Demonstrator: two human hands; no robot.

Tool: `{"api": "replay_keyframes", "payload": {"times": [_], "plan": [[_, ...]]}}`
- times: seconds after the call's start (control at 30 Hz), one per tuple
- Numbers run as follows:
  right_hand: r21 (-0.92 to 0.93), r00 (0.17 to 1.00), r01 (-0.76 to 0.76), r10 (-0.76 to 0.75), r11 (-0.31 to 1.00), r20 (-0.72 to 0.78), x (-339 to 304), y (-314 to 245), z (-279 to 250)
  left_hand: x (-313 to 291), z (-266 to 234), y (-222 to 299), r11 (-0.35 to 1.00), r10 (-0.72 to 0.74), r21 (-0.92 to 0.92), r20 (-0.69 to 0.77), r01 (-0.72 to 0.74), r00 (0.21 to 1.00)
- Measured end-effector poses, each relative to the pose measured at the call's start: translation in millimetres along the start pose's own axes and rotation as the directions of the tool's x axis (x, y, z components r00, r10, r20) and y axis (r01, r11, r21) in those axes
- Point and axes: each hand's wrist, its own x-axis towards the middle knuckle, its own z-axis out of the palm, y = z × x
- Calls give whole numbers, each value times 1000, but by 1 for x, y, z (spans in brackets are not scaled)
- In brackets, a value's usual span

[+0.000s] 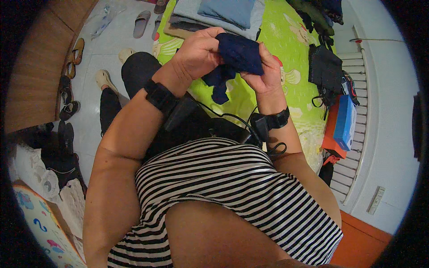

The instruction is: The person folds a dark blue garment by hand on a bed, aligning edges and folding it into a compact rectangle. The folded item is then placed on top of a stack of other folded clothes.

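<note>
A small dark navy cloth garment (241, 52) is stretched between my two hands, raised above a green sheet with cartoon figures (297, 105). My left hand (196, 52) grips its left edge, fingers curled and partly hidden behind the cloth. At its right edge, my right hand (267, 73) pinches it with the thumb toward me. Just below, more navy fabric (220, 85) shows over the sheet; whether it belongs to the same piece I cannot tell. Beyond my hands lies a stack of folded clothes (187, 20), grey, blue and tan.
Dark clothes (319, 15) and a black bag (325, 67) lie along the right side. A blue box (346, 123) leans by a white radiator (357, 89). Sandals (142, 24) and other shoes stand on the tiled floor at left. Black cables (223, 115) run between my wrist straps.
</note>
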Motion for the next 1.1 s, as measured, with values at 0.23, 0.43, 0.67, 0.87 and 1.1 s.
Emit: {"api": "replay_keyframes", "payload": {"times": [0.23,0.43,0.67,0.87,1.1], "plan": [[-518,990,111,-47,848,136,-4,0,-1,1,-5,-2,1000,27,-4,-98,-27,995],[-917,992,109,-94,384,79,-4,-3,-2,-1,-6,-3,531,226,817,118,-224,967],[-658,939,131,-306,742,-158,1,8,-2,-6,-3,-10,624,-92,766,-128,157,988],[-429,965,139,-219,893,-143,1,6,-7,8,-20,-16,323,95,928,-226,185,969],[-650,992,95,-125,754,-1,9,6,-8,23,-26,-4,400,376,899,-340,180,862]]}}
